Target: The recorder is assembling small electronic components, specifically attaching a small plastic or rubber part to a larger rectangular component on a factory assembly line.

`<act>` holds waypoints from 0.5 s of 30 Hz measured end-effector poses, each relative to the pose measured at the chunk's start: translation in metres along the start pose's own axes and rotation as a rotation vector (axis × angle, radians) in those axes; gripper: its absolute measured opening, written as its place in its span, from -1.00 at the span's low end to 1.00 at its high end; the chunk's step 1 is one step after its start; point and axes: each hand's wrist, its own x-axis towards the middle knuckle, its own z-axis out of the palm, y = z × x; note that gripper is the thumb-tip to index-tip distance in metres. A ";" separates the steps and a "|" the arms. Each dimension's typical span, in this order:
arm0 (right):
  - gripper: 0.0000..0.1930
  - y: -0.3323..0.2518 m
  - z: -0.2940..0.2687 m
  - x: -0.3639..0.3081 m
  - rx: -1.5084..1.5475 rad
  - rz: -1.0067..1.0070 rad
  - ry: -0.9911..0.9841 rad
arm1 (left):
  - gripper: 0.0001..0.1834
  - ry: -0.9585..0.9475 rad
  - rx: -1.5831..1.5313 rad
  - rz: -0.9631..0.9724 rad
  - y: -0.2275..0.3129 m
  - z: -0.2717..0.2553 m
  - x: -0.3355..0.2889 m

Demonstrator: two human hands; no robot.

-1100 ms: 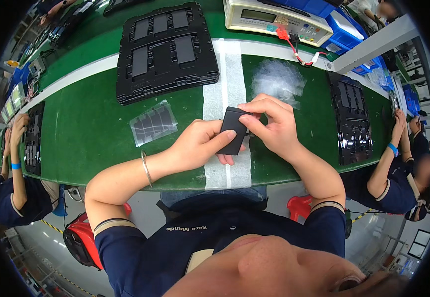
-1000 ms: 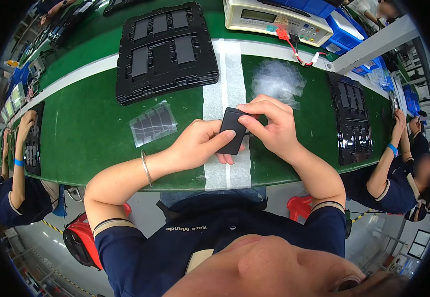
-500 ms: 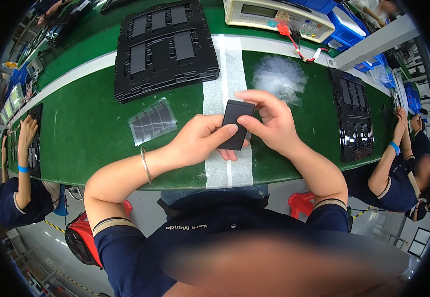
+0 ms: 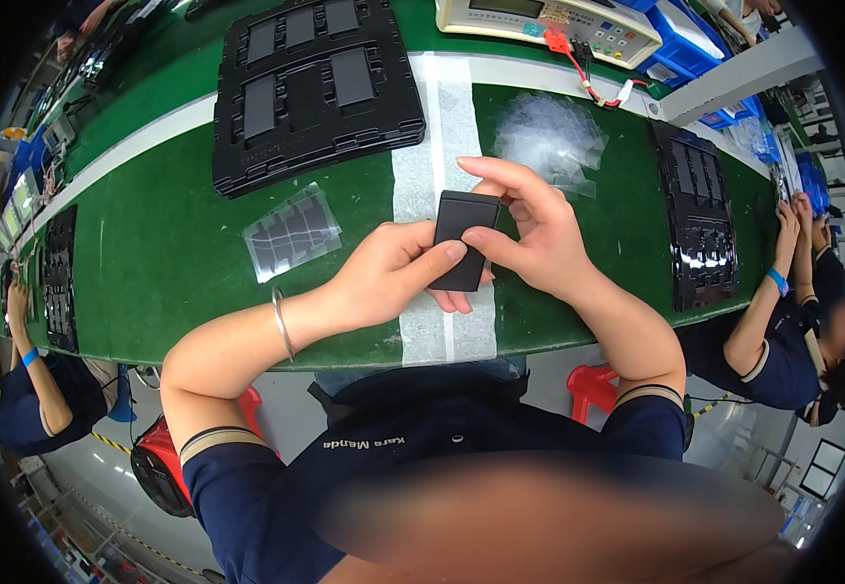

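A flat black rectangular block [image 4: 462,216], perhaps a battery pack, is held upright in front of me between both hands. My left hand [image 4: 391,268] is closed round its left side, thumb across the face and fingers beneath. On the other side my right hand [image 4: 539,234] presses its thumb on the block's face near the right edge. Its index finger curves above the top end, and the remaining fingers are partly hidden behind. Left of my hands lies a clear sheet with dark grey stickers [image 4: 296,232]. Beyond them is a pile of clear film pieces [image 4: 549,141].
A stack of black plastic trays [image 4: 315,141] holding several dark flat pieces stands at the back left. A beige test meter [image 4: 549,29] with red leads is at the back right. Another black tray [image 4: 700,214] lies right. Co-workers sit on both sides of the green table [image 4: 160,263].
The view has shifted slightly, and my grip on the block looks nearly the same. At the far left, a co-worker's raised hand has dropped lower and away from the tray there.
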 end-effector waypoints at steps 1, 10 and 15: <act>-0.57 -0.001 0.000 0.000 0.004 0.006 0.007 | -0.71 0.002 -0.002 0.003 -0.001 0.000 0.000; -0.87 -0.005 -0.010 0.002 -0.081 0.122 -0.090 | -0.81 -0.013 0.456 0.078 0.001 -0.001 -0.001; -0.79 -0.005 -0.001 -0.001 -0.175 0.120 -0.036 | -0.79 0.042 0.478 0.058 0.003 0.001 0.000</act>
